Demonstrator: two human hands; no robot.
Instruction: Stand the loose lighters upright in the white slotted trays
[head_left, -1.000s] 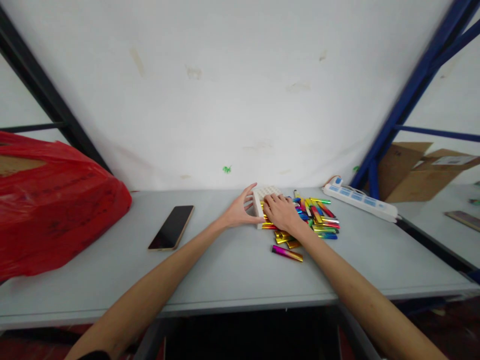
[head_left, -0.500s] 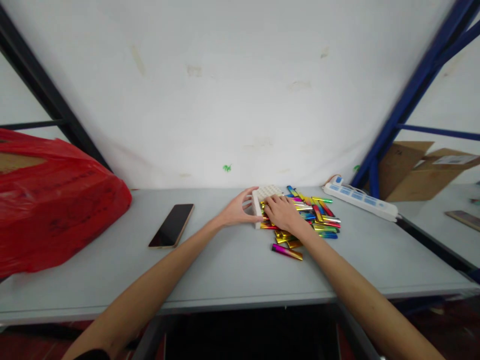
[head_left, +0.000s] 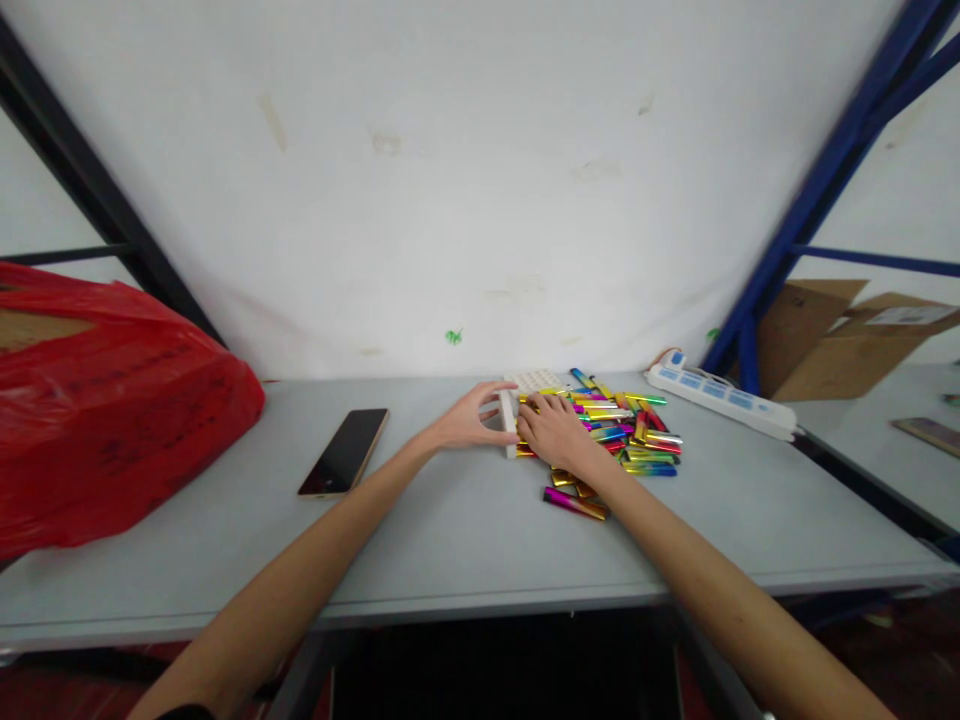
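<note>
My left hand (head_left: 471,417) spans the near and far ends of a narrow white tray (head_left: 508,425), thumb in front and fingers behind. The tray stands on edge against the left ends of some lighters. My right hand (head_left: 556,432) lies over those lighters with its fingers bent down beside the tray; the fingertips are partly hidden. A heap of shiny, multicoloured lighters (head_left: 651,468) spreads to the right. One purple and gold lighter (head_left: 574,503) lies apart in front. Behind my hands rests a white panel with rows of holes (head_left: 534,380).
A black-screened phone (head_left: 343,452) lies left of my hands. Farther left is a red plastic bag (head_left: 127,410). A white power strip (head_left: 720,398) runs along the back right, near a blue post and an open cardboard box (head_left: 847,345). The table's front edge is near my forearms.
The tray and both hands have shifted slightly left. More lighters now show between the tray and the holed panel, and the tray's edge has come apart from that panel.
</note>
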